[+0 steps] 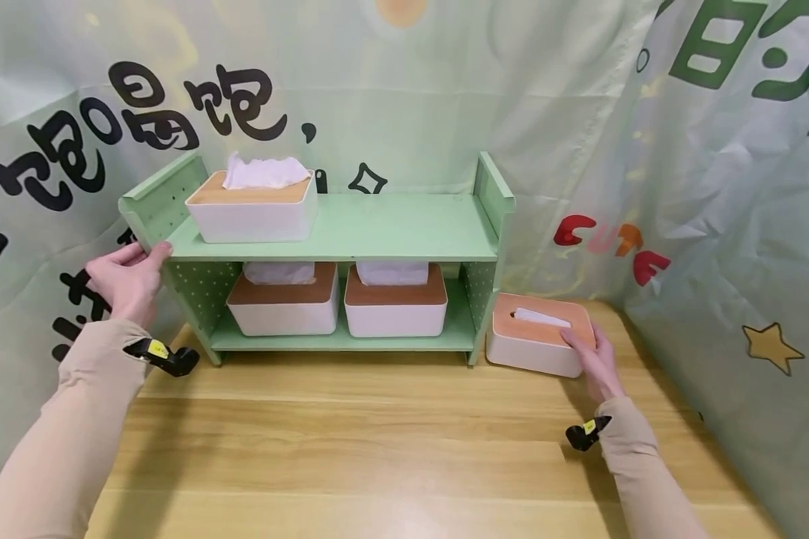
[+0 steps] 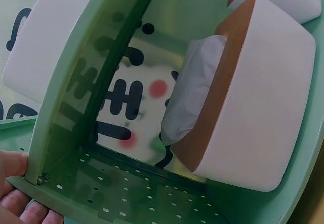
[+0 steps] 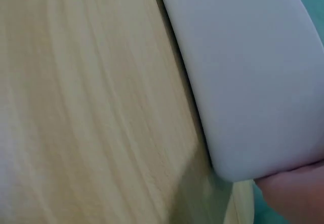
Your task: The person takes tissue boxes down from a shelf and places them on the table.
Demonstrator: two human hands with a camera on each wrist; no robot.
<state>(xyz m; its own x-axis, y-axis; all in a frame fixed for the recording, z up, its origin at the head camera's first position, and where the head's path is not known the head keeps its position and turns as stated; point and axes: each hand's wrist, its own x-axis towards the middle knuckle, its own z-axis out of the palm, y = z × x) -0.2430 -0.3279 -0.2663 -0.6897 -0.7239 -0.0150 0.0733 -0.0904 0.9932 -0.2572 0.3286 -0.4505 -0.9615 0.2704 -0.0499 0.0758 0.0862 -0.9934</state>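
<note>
My left hand (image 1: pixel 128 281) grips the left side edge of a green two-tier shelf (image 1: pixel 398 224), its thumb on the near face. In the left wrist view those fingers curl at the edge of the perforated side panel (image 2: pixel 147 193). At the right, my right hand (image 1: pixel 596 363) holds the right end of a white tissue box (image 1: pixel 532 355) with a wood-coloured lid. This box sits slightly turned on the table beside the shelf, a narrow white tissue lying across its slot. In the right wrist view the box's white side (image 3: pixel 248 82) fills much of the picture.
One tissue box (image 1: pixel 252 221) stands at the left of the upper tier, tissue sticking up. Below it, a left box (image 1: pixel 283 318) and a right box (image 1: pixel 395 320) stand side by side on the lower tier. Printed cloth (image 1: pixel 391 90) hangs behind the wooden table (image 1: pixel 377 434).
</note>
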